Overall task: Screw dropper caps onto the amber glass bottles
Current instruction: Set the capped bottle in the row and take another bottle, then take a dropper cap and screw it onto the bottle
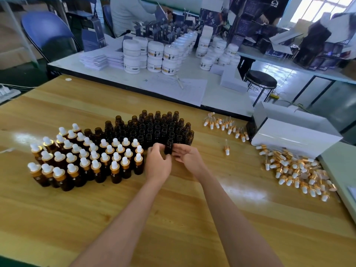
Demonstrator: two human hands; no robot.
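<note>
You have bright, even daylight here. It comes from the window [319, 8] at the upper right of the frame, which is blown out to white. Your wooden table [173, 218] throws back pale glare in patches at the left edge and right of centre. Shadows beside the bottles [86, 164] are short and soft. The wide lens bows the table's edges and stretches your forearms toward the bottom. The far benches look soft, and the dark boxes [316, 35] at upper right are smeared.
</note>
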